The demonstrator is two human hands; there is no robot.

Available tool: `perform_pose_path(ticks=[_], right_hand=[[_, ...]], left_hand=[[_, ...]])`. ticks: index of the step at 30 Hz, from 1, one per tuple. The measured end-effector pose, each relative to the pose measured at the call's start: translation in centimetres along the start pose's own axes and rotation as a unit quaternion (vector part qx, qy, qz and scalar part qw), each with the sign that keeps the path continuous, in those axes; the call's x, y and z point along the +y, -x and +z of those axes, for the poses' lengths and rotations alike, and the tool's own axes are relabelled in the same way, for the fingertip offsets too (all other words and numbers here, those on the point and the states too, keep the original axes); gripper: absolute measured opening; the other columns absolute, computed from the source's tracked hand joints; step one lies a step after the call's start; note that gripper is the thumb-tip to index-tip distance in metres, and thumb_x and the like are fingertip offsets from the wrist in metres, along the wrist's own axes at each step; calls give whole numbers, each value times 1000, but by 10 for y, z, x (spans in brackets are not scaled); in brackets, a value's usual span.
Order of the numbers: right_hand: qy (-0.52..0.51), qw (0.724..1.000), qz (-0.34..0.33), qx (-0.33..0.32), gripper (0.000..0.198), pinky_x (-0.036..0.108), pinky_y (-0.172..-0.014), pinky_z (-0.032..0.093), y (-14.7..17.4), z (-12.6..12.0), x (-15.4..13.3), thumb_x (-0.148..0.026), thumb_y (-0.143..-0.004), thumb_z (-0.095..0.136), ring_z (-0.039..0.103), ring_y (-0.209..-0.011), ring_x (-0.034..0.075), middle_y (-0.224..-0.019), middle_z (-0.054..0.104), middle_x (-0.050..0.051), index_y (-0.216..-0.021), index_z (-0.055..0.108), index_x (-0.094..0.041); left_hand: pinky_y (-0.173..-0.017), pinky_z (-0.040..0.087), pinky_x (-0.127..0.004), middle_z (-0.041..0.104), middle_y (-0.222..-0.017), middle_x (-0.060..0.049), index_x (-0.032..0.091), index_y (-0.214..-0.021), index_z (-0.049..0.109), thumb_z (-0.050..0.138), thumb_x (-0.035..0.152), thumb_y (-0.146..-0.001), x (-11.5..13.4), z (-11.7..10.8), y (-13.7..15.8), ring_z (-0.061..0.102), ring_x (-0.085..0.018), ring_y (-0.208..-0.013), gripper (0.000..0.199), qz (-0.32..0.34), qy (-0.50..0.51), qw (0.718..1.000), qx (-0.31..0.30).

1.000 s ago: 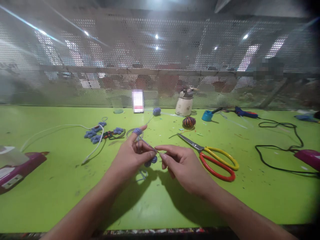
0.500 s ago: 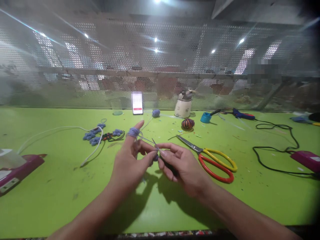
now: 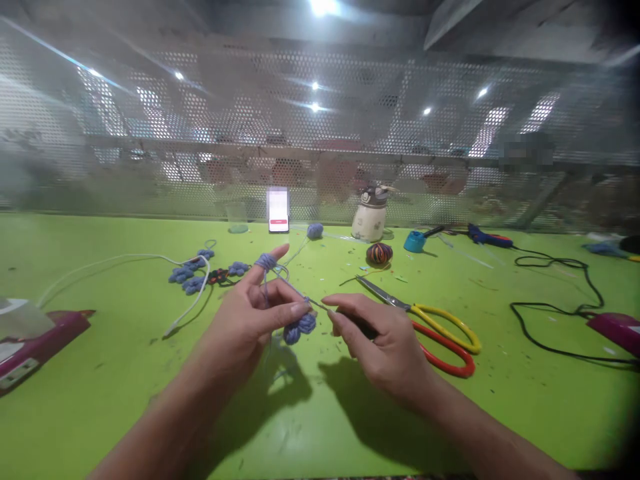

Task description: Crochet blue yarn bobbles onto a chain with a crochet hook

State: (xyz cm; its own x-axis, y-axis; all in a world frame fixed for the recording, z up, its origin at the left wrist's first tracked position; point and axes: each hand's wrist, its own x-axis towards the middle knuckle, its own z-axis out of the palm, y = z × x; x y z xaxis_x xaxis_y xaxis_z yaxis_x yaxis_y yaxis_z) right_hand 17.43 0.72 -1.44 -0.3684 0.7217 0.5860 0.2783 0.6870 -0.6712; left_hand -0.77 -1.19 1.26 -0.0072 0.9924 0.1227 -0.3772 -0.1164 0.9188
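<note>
Between the thumb and fingers of my left hand (image 3: pixel 260 307) is a small purple crochet piece (image 3: pixel 299 328) with puffy petals. Purple yarn (image 3: pixel 266 261) is wound several times round my raised left index finger, and a strand runs down to the piece. My right hand (image 3: pixel 375 330) is closed on a thin crochet hook (image 3: pixel 320 305), its tip at the top edge of the piece; most of its handle is hidden in my palm. A ball of purple yarn (image 3: pixel 315 231) lies farther back, with a strand trailing from it towards my left hand.
Scissors (image 3: pixel 400 303) with red and yellow handles lie beside my right hand. Purple crochet flowers (image 3: pixel 187 275) and a white cable (image 3: pixel 150 255) are at left. Behind stand a phone (image 3: pixel 279 210), a multicoloured yarn ball (image 3: pixel 379 253), a bottle (image 3: pixel 369 217) and a glue gun (image 3: pixel 487 236).
My right hand has moved right, away from my left, drawing the hook outward. The purple piece now shows more fully below my left thumb. The view has shifted slightly.
</note>
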Motion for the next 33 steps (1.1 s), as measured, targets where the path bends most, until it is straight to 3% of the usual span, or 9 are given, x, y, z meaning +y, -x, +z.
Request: perform_pose_path(ticks=[7, 11, 15, 20, 25, 30, 33], right_hand=[[28, 999, -42, 1, 16, 27, -61, 50, -1, -5, 0, -18, -91, 58, 65, -65, 14, -80, 73, 5, -102, 70, -15], [27, 999, -36, -8, 15, 27, -65, 50, 0, -5, -2, -18, -91, 58, 65, -69, 14, -84, 73, 5, -99, 70, -15], [13, 999, -18, -31, 15, 24, -59, 46, -1, -7, -5, -17, -92, 56, 60, -62, 12, -75, 70, 3, -96, 70, -14], [-51, 996, 39, -63, 14, 23, -53, 41, -3, -8, -9, -19, -90, 57, 52, -55, 11, -63, 62, 1, -90, 70, -13], [-132, 980, 122, -81, 16, 21, -44, 34, -4, -5, -9, -23, -91, 56, 44, -45, 7, -62, 58, -1, -87, 69, -14], [-179, 957, 203, -106, 20, 20, -40, 33, -6, -4, -6, -29, -91, 58, 42, -42, 5, -60, 57, -1, -84, 68, -12], [-236, 929, 260, -113, 23, 19, -38, 31, -7, 0, -4, -33, -89, 60, 42, -38, 5, -59, 57, -2, -86, 67, -12]], left_hand=[[-52, 45, -19, 67, -65, 1, 14, -148, 31, 80, 3, -63, 4, -2, 1, 59, -11, -56, 98, -24, 15, 999, -19], [-54, 46, -19, 67, -67, 0, 13, -144, 38, 80, 4, -63, 5, -3, 1, 59, -11, -59, 92, -20, 24, 999, -19], [-53, 44, -19, 65, -66, 1, 12, -145, 35, 80, 5, -64, 4, -6, -1, 55, -10, -56, 93, -18, 2, 1000, -20], [-50, 44, -20, 65, -69, 1, 15, -143, 41, 82, 7, -62, 1, -9, -2, 55, -11, -57, 91, -29, -19, 999, -29], [-55, 46, -23, 62, -69, 2, 17, -132, 56, 80, 14, -69, -6, -8, -3, 56, -12, -61, 67, -25, -92, 993, -69], [-60, 46, -28, 58, -71, 4, 24, -147, 34, 69, 15, -79, -10, -6, -2, 56, -14, -65, 77, 29, -217, 971, -94], [-70, 46, -32, 59, -73, 4, 28, -149, 31, 61, 10, -83, -14, -2, 1, 56, -15, -68, 74, 101, -351, 928, -71]])
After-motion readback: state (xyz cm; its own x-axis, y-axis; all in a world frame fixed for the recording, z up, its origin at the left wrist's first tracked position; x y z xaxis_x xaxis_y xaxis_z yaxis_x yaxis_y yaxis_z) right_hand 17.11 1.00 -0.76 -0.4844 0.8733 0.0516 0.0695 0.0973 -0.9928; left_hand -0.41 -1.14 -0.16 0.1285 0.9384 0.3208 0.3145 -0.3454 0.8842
